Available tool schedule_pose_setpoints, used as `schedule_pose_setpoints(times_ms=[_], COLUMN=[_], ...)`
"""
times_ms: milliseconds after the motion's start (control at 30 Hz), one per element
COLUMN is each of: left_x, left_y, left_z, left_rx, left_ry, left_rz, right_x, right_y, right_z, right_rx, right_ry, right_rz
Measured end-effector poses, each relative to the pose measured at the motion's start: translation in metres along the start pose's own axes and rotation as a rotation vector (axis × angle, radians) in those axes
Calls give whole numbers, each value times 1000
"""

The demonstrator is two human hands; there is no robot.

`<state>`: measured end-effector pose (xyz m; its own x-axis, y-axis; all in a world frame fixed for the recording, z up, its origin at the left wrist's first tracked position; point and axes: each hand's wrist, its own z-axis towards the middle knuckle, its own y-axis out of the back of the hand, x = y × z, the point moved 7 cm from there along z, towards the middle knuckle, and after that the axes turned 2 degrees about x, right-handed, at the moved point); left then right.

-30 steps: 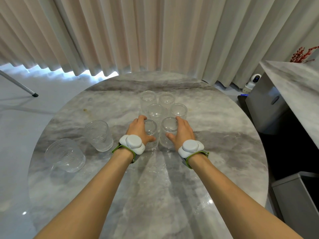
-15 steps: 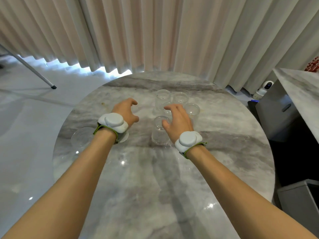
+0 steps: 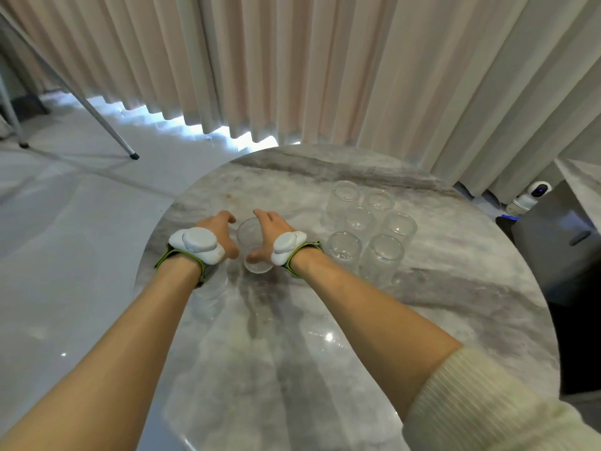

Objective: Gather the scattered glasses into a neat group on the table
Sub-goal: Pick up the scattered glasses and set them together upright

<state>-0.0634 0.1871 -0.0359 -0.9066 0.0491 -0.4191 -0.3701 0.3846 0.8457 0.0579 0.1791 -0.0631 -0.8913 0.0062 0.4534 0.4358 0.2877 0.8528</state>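
Lone glass: a clear tumbler point(image 3: 253, 245) stands upright on the round marble table point(image 3: 325, 320), with one hand on either side of it.
Right hand: the right hand point(image 3: 271, 227) is on the right side of the lone glass. Its fingers point(image 3: 262, 215) curl over the far side of the rim and the thumb lies against the near lower wall, so the hand is wrapped round the glass.
Left hand: the left hand point(image 3: 217, 224) is cupped just to the left of the lone glass. Its fingers point(image 3: 227, 218) are bent and level with the rim, and the thumb tip is right beside the left wall. I cannot tell whether it touches the glass or only hovers there, nor whether it has any grip.
Wrist devices: each wrist carries a white puck on a green strap, left point(image 3: 196, 245) and right point(image 3: 287, 247), both nearer the person than the lone glass.
Group of six glasses: a tight cluster point(image 3: 359, 219) stands upright to the right of the lone glass, apart from it, beyond the right wrist.
Other stray glass: a blurred clear glass point(image 3: 214, 284) shows near-left of the lone glass, partly hidden under the left wrist.
Sleeve: a cream ribbed cuff point(image 3: 487, 402) covers the right upper forearm, well to the near right of the lone glass.
Curtain: pale pleated fabric point(image 3: 292, 76) hangs well behind the lone glass.
Small white camera: this point(image 3: 527, 198) sits on the floor, far right of the lone glass.
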Motion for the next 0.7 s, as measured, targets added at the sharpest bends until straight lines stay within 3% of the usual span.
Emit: schedule_pose_setpoints(times_ms=[100, 200, 300, 433, 567, 700], left_x=[6, 6, 0, -17, -24, -27], left_y=[2, 3, 4, 15, 24, 17], left_z=[3, 6, 5, -1, -3, -2], left_rx=[-18, -28, -71, -176, -225, -87], left_ry=[-1, -15, -68, -168, -185, -118], left_rz=[-31, -104, -236, -560, -843, -1068], right_x=[4, -8, -29, -31, -18, -13], right_y=[-1, 18, 37, 34, 25, 22], right_z=[7, 4, -9, -15, -21, -28], right_rx=[0, -127, -242, -168, -95, -26], right_ry=[-5, -100, -252, -372, -379, -361], right_rz=[-52, 30, 525, 1268, 1673, 1870])
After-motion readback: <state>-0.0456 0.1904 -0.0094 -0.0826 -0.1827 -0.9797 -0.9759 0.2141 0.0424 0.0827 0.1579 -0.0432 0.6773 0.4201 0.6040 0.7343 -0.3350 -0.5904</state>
